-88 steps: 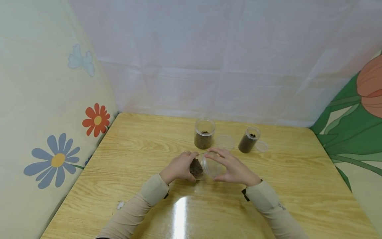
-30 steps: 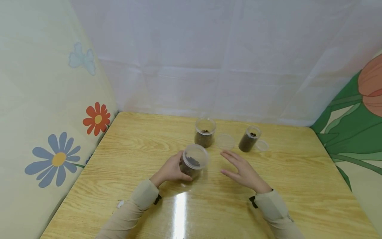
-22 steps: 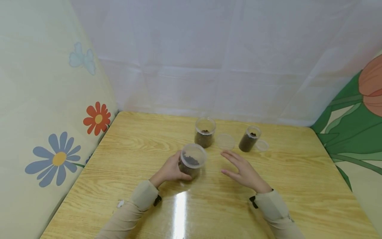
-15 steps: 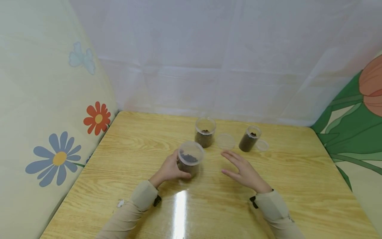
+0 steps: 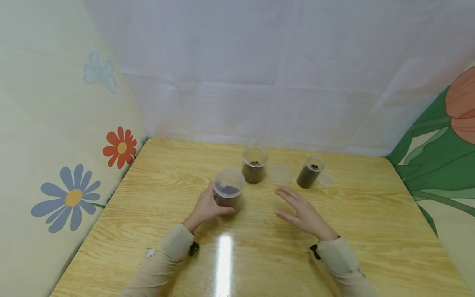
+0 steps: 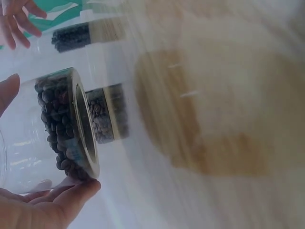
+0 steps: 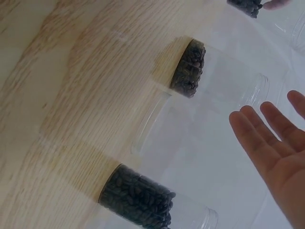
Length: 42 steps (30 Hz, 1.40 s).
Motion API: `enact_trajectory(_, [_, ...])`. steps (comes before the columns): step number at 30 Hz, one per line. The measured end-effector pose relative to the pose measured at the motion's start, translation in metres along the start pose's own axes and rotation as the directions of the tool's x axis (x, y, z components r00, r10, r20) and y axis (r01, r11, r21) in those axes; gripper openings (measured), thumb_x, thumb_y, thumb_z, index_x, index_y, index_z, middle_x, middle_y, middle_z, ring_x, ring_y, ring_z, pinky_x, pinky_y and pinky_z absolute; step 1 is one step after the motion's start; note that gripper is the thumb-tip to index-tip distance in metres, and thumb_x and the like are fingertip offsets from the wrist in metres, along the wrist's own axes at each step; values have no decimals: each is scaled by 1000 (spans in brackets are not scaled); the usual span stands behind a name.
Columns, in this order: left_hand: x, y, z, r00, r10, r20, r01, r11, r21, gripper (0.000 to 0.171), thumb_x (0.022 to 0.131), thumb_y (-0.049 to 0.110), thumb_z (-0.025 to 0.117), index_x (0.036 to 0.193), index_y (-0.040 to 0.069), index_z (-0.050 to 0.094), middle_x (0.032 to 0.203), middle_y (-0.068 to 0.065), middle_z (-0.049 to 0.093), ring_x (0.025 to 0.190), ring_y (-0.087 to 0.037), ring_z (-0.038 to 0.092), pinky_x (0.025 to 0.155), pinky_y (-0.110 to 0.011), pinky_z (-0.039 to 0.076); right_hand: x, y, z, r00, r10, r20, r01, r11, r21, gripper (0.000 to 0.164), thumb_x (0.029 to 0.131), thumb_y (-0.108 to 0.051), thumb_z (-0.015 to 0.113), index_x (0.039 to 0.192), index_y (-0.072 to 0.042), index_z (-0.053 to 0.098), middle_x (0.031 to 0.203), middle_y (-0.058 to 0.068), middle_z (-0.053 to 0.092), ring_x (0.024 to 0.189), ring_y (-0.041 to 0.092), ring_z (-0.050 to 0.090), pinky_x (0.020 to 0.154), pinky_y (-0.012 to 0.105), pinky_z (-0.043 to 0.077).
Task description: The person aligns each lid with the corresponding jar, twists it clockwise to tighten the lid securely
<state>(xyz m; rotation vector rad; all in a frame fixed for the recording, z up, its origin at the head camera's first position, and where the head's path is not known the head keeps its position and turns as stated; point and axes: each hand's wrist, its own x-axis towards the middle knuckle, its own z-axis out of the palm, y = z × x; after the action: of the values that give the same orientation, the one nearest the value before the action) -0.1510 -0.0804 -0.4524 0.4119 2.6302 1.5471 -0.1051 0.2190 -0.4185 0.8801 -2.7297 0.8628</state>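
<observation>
My left hand [image 5: 205,208] grips a clear lidded jar [image 5: 227,196] partly filled with dark beans, its thumb and fingers round the side. In the left wrist view the underside of this jar [image 6: 86,129] shows, so it is lifted off the table. My right hand [image 5: 302,213] hovers to the right with fingers straight, holding nothing. Behind, a wide clear jar [image 5: 254,172] without a lid stands upright with a low layer of beans. A narrower lidless jar [image 5: 307,176], fuller of beans, stands farther right; its beans [image 7: 136,195] look like coffee beans in the right wrist view.
A large clear lid [image 5: 281,176] lies flat between the two standing jars. A small clear lid [image 5: 326,180] lies right of the narrow jar. The wooden table [image 5: 178,161] meets a white cloth [image 5: 222,74] at the back.
The jar was tipped on its side between both hands and is now upright. My right hand has let go and drawn right; my left hand has carried the jar left and farther back.
</observation>
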Motion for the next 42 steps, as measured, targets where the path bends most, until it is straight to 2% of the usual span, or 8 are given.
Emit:
enact_trajectory(10, [4,-2,-6,996,-10,-86,6,999,-44,102,57,18,87,139,5,29,129,-15,47,116,-32,45,94,-49,38,-3,3,2,1000,29,7,-29,1000,-5,57,84,-23,65,132,1,44,134,20,43,120,39,40,94,57,34])
enact_trajectory(20, [15,-3,-14,987,-36,-157,27,998,-61,100,60,17,86,138,1,26,131,-17,43,121,-33,40,99,-47,34,-4,4,3,999,47,9,-47,999,-9,57,84,-24,65,131,1,45,133,21,43,120,39,40,93,57,34])
enact_trajectory(27, [24,-6,-20,984,-66,-164,59,997,-50,98,61,18,85,137,0,25,132,-18,41,122,-34,39,100,-47,33,-5,5,3,998,56,14,-56,998,-6,56,85,-25,64,131,0,45,133,21,43,120,40,40,92,57,35])
enact_trajectory(35, [35,-8,-24,983,-64,-172,57,997,-49,96,63,20,84,137,1,25,133,-18,40,123,-33,38,101,-46,32,-7,7,5,998,54,15,-54,998,7,56,85,-24,65,131,-1,46,132,22,43,120,39,41,92,56,37])
enact_trajectory(42, [45,-10,-28,976,-102,-191,86,992,-89,95,65,23,83,137,3,25,134,-16,40,125,-30,37,101,-45,32,-8,7,4,997,68,23,-69,998,12,56,85,-25,65,132,-1,45,133,21,43,120,39,40,93,56,36])
